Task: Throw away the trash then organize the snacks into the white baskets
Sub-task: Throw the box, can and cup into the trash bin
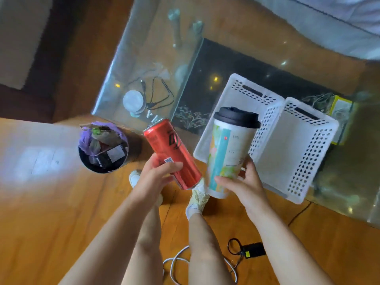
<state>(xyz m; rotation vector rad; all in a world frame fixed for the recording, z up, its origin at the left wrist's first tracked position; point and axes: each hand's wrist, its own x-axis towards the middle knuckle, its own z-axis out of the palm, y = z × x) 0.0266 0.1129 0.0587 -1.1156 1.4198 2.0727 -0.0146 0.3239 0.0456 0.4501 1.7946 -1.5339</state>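
My left hand grips a red drink can, tilted with its top pointing up-left. My right hand holds a tall paper cup with a black lid by its lower part. Both are held above the wooden floor in front of the glass table. A round black trash bin with a purple liner stands on the floor to the left of the can, stuffed with wrappers and paper. Two white perforated baskets sit side by side on the table edge to the right.
The glass table carries a black cable and a round white disc. A yellow packet lies behind the baskets. On the floor near my feet are a white cord and a black adapter.
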